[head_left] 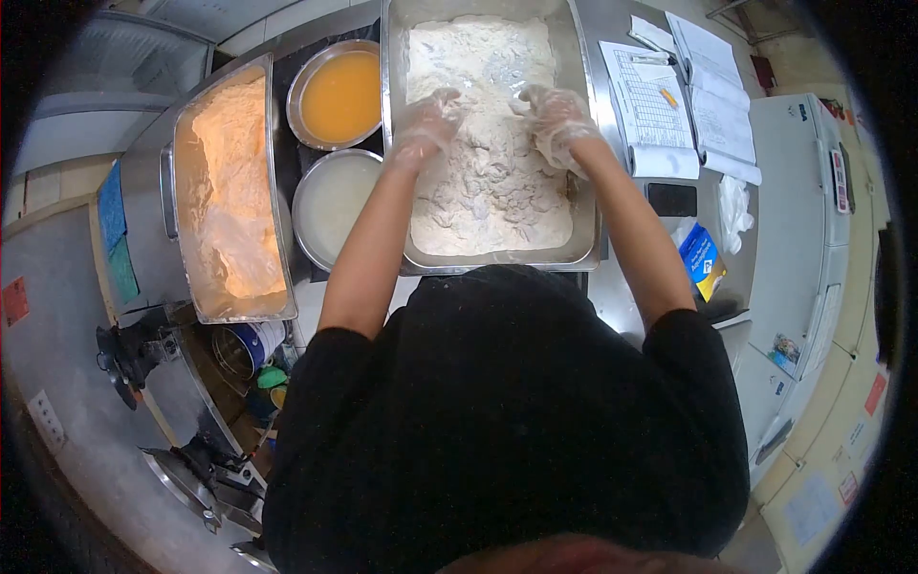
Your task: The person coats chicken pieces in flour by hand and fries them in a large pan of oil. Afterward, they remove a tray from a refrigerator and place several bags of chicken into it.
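A deep metal tray [586, 215] holds white flour [488, 191] with lumpy, coated pieces in its middle. My left hand [430, 124], in a clear plastic glove, is over the left side of the flour with its fingers curled inward. On the right side, my right hand [557, 120] wears a loose clear glove and its fingers bend toward the flour. Whether either hand grips anything is too blurred to tell. Left of the tray stand a bowl of orange liquid [341, 98] and a bowl of cloudy whitish liquid [335, 206].
At the far left is another metal tray [182, 244] with orange-tinted powder and a plastic bag. To the right lie papers [650, 110], an open notebook [712, 96], a black phone [672, 200], a blue and yellow packet [703, 260] and a white plastic bag [734, 215].
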### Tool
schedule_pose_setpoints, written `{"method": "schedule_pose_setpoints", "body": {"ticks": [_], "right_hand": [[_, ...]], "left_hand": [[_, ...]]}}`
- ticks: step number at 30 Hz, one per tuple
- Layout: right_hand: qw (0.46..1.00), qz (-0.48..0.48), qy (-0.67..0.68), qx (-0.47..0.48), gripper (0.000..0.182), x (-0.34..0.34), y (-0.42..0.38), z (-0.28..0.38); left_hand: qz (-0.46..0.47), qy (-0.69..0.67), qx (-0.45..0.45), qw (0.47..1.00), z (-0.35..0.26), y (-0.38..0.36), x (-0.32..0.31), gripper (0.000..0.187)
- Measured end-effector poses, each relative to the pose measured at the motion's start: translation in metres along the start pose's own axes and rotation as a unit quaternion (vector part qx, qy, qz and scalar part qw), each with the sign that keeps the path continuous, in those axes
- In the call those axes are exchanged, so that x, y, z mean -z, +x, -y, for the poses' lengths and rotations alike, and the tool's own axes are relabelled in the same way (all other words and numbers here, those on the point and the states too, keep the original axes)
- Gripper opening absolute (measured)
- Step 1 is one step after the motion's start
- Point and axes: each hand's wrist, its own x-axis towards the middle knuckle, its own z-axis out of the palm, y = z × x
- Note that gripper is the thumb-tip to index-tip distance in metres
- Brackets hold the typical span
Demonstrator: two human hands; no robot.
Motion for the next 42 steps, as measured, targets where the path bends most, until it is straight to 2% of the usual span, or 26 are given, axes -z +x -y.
{"method": "schedule_pose_setpoints", "body": {"ticks": [4,8,10,11,12,13,14,16,17,19,20,22,23,24,26,27,30,31,32,34,35,36,38,39,40,42], "right_hand": [[0.987,0.026,-0.148,0.060,0.044,-0.007,0.026,0.001],[0.989,-0.043,-0.098,0.104,0.045,-0.005,0.019,0.004],[0.996,0.070,-0.023,-0.055,0.038,0.041,-0.019,0.045],[0.995,0.073,-0.023,-0.056,0.038,0.030,-0.018,0.037],[0.988,0.045,0.133,-0.069,0.038,0.014,-0.015,0.024],[0.954,0.017,0.287,-0.081,0.037,0.001,-0.016,0.016],[0.954,0.019,0.287,-0.082,0.037,-0.006,-0.020,0.017],[0.796,-0.005,0.604,-0.045,0.044,-0.013,-0.028,0.022],[0.796,-0.004,0.603,-0.043,0.044,-0.020,-0.026,0.023],[0.695,0.019,0.704,0.145,0.077,-0.034,-0.019,0.027],[0.696,0.018,0.702,0.148,0.077,-0.026,-0.028,0.043],[0.818,0.005,0.562,0.121,0.086,-0.004,-0.063,0.088],[0.840,-0.041,0.487,0.234,0.087,-0.017,-0.067,0.091],[0.841,-0.042,0.485,0.235,0.087,-0.030,-0.073,0.088],[0.846,-0.004,0.495,0.198,0.076,-0.041,-0.081,0.084],[0.846,-0.003,0.494,0.199,0.076,-0.038,-0.080,0.083],[0.759,-0.071,0.643,0.072,0.075,0.004,-0.079,0.093],[0.691,-0.088,0.717,-0.031,0.070,0.006,-0.060,0.085],[0.692,-0.088,0.716,-0.030,0.070,0.010,-0.054,0.076],[0.635,-0.090,0.767,0.033,0.066,0.018,-0.049,0.056],[0.612,-0.103,0.781,0.072,0.053,0.019,-0.048,0.049],[0.613,-0.099,0.780,0.073,0.053,0.018,-0.049,0.042],[0.726,-0.188,0.661,0.019,0.040,0.019,-0.063,0.040],[0.789,-0.191,0.583,-0.002,0.032,0.022,-0.071,0.041],[0.790,-0.188,0.584,-0.001,0.032,0.011,-0.068,0.038],[0.761,-0.045,0.647,-0.021,0.041,-0.020,-0.062,0.030]], "left_hand": [[-0.024,0.082,-0.038,0.996,-0.001,0.043,-0.016,0.049],[-0.026,0.007,-0.065,0.997,0.006,0.048,-0.025,0.051],[0.019,-0.212,0.030,0.977,0.009,0.050,-0.039,0.050],[0.022,-0.213,0.033,0.976,0.001,0.042,-0.028,0.050],[0.062,-0.232,0.065,0.969,-0.005,0.034,-0.014,0.048],[0.102,-0.250,0.098,0.958,-0.012,0.019,-0.002,0.045],[0.103,-0.251,0.101,0.957,-0.020,0.002,-0.004,0.045],[-0.039,-0.556,0.031,0.829,-0.045,-0.029,-0.016,0.050],[-0.040,-0.557,0.031,0.829,-0.057,-0.041,-0.018,0.050],[0.027,-0.652,0.026,0.758,-0.078,-0.056,-0.018,0.065],[0.026,-0.652,0.023,0.757,-0.082,-0.055,-0.017,0.065],[0.015,-0.661,0.008,0.750,-0.087,-0.049,-0.014,0.074],[0.010,-0.665,0.001,0.747,-0.093,-0.049,-0.009,0.078],[0.010,-0.666,-0.002,0.746,-0.096,-0.054,-0.004,0.078],[0.055,-0.690,0.092,0.716,-0.110,-0.072,0.019,0.080],[0.019,-0.618,-0.037,0.785,-0.085,-0.064,-0.020,0.077],[-0.010,-0.577,-0.090,0.811,-0.106,-0.096,-0.044,0.071],[0.040,-0.492,-0.093,0.865,-0.119,-0.112,-0.021,0.062],[0.039,-0.493,-0.094,0.864,-0.114,-0.113,-0.023,0.062],[-0.004,-0.398,-0.209,0.893,-0.100,-0.114,-0.029,0.054],[-0.008,-0.399,-0.208,0.893,-0.098,-0.114,-0.020,0.054],[-0.016,-0.454,-0.158,0.877,-0.095,-0.114,-0.008,0.052],[-0.026,-0.556,-0.054,0.829,-0.090,-0.115,0.013,0.048],[-0.027,-0.556,-0.052,0.829,-0.085,-0.110,0.013,0.048],[-0.072,-0.537,-0.048,0.839,-0.079,-0.100,0.012,0.042],[-0.116,-0.516,-0.041,0.848,-0.060,-0.090,0.003,0.038]]}}
